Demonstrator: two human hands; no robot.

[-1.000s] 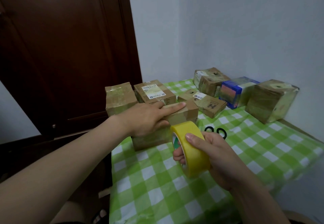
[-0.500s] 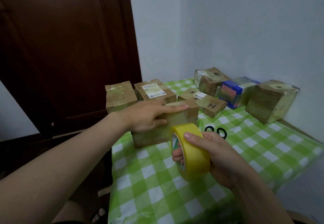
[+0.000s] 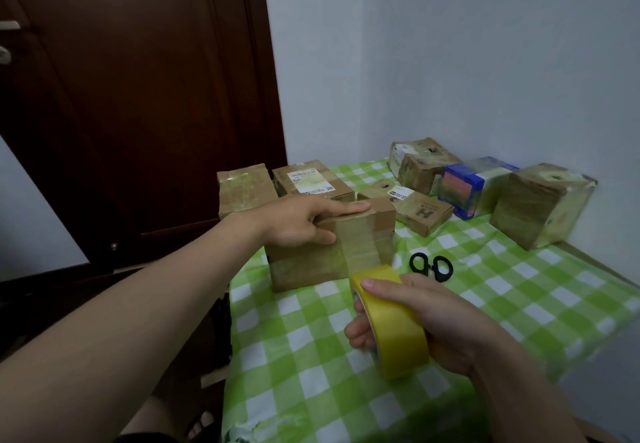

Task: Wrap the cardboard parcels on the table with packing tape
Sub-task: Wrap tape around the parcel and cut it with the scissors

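**Tape drawn from roll to box**

My left hand (image 3: 301, 222) presses on the box (image 3: 304, 269), which stands near the table's left edge on the green checked cloth (image 3: 519, 307). My index finger lies straight along the box's top front edge and my thumb lies flat against its near face. The hand hides my other fingers.

My right hand (image 3: 443, 318) is wrapped round the yellow roll (image 3: 394, 328). The thumb lies across the top of it, and the fingertips show at its left side. I hold the roll on edge, just in front of the box's near right corner. My two hands are apart, one on the box and one on the roll.

A band of clear tape (image 3: 360, 248) runs from the roll up the box's near face to its top edge, close to my index fingertip.

Black scissors (image 3: 431, 266) lie on the cloth just right of the box, beyond my right hand. Only their handles show.

More parcels (image 3: 540, 210) sit further back. Two are right behind the box, a flat one is to their right, and three stand by the wall (image 3: 450, 61), one of them blue. A dark door (image 3: 138, 96) stands to the left.
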